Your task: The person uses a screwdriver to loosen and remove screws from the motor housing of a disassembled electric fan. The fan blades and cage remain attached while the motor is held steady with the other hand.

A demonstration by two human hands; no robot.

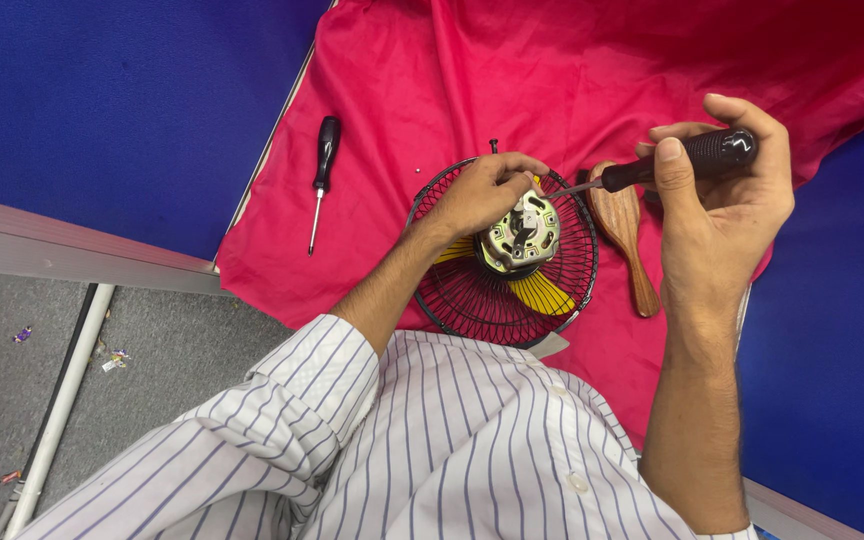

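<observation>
left hand hides the screwdriver tip.

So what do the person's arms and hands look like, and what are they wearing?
Both hands are bare: the left hand and right hand have no gloves, rings or watch that can be seen. The person wears a white shirt with thin dark stripes and small pale buttons. Its sleeves are rolled up near the elbows, so both forearms are uncovered.

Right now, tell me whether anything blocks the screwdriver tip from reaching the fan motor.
Nothing visible does. The right hand holds the screwdriver, its shaft running clear to the motor inside the black fan guard. The left hand rests on the motor's far side, beside the tip rather than across it.
</observation>
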